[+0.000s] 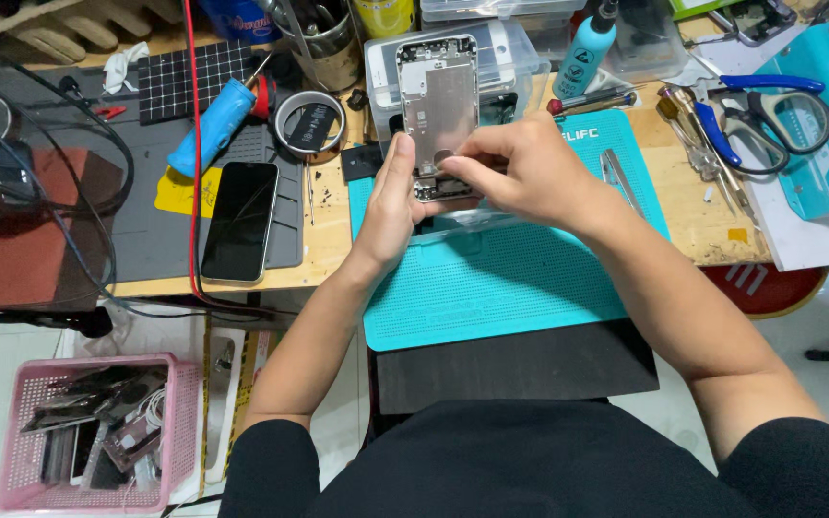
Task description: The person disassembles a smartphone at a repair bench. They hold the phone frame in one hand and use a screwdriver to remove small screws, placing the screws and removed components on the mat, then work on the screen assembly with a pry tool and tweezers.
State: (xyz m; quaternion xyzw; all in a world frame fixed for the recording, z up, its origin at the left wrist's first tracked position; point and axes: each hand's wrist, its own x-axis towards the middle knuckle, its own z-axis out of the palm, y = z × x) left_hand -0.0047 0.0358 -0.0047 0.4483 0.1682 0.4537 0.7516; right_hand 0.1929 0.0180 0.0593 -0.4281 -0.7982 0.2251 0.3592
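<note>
Phone panel (pixel 438 105) gripped at its edge by our left hand (pixel 390 201), right hand (pixel 515 168) pinching its bottom end; we keep it steady over the teal mat (pixel 501 278).

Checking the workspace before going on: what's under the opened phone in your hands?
Under the opened phone: the teal mat and a clear plastic strip. A clear box sits behind it. Both hands cover its lower edge.

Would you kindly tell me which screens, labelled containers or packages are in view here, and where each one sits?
Phone: flat on the grey mat at left, dark rectangular screen, off.
Opened phone panel: silvery metal back facing up, held between left hand and right hand.
Teal bottle: upright behind the teal mat, black cap, labelled.
Yellow can: top edge, labelled.
</note>
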